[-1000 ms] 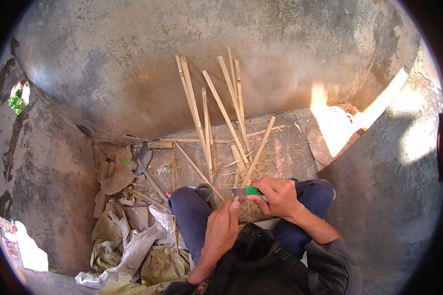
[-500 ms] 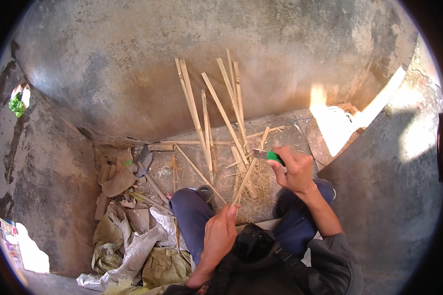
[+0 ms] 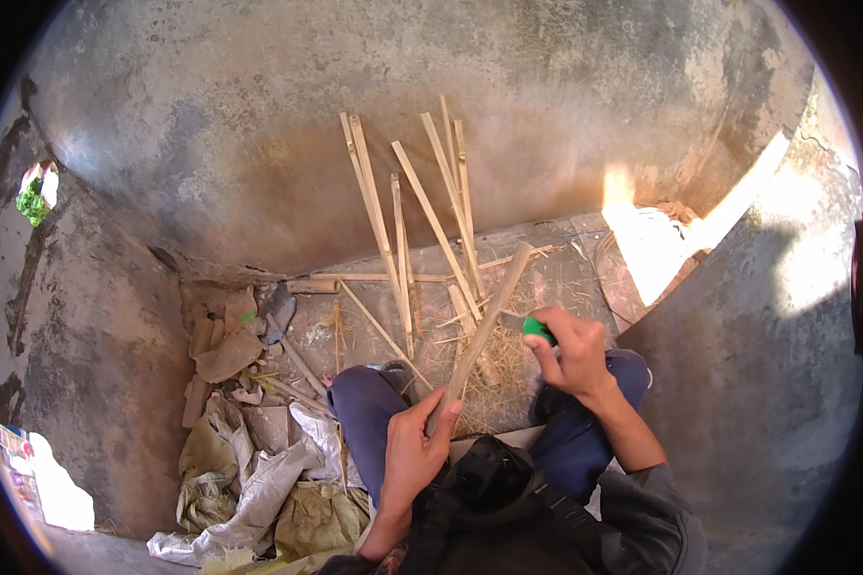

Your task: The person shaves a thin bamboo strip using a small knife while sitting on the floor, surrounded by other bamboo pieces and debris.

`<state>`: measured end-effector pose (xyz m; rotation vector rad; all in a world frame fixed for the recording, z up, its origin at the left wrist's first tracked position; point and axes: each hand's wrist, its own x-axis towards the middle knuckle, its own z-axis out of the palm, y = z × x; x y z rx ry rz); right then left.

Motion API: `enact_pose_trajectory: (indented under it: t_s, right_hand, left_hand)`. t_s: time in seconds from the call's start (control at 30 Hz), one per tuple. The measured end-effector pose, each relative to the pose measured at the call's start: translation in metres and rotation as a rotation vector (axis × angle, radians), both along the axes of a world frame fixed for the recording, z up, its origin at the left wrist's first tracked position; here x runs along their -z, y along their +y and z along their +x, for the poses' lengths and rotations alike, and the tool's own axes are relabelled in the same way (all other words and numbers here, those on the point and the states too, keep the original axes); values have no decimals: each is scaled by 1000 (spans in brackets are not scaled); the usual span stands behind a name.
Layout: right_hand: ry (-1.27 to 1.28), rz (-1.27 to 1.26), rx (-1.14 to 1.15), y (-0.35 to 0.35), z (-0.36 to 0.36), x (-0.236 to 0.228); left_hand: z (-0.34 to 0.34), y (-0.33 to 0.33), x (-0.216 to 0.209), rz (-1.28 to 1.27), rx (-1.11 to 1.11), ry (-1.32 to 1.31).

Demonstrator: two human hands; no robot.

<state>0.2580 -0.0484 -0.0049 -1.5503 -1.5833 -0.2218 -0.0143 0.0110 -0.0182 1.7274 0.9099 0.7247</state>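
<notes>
My left hand (image 3: 414,450) is closed around the lower end of a split bamboo strip (image 3: 494,311), which slants up and away to the right with its broad brownish face showing. In my right hand (image 3: 577,355) is a small knife (image 3: 538,332) with a green handle, gripped in closed fingers. Its short, thin blade points left toward the strip's right edge; whether it touches cannot be made out. Below the strip, pale shavings (image 3: 494,388) lie on the floor between my legs.
Several bamboo strips (image 3: 433,206) lean on the concrete wall (image 3: 259,125) ahead. More strips lie on the floor. To the left are crumpled sacks (image 3: 259,489) and broken brown pieces (image 3: 228,356). Concrete side walls stand close on both sides, and sunlight falls at the far right.
The strip in my left hand has turned and now shows a wider, browner face, its far end reaching higher. My right hand with the knife has shifted slightly down.
</notes>
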Motion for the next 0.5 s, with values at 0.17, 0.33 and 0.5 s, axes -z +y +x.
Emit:
enact_pose_trajectory:
  t_s: [0.17, 0.33, 0.5]
  right_hand:
    - [-42, 1, -159, -2, -29, 11]
    - [-67, 0, -234, 0, -44, 12]
    - [-57, 16, -251, 0, -47, 14]
  left_hand:
    - [8, 1, -14, -4, -14, -2]
    - [15, -3, -9, 167, -62, -40]
    - [16, -7, -15, 162, -70, -28]
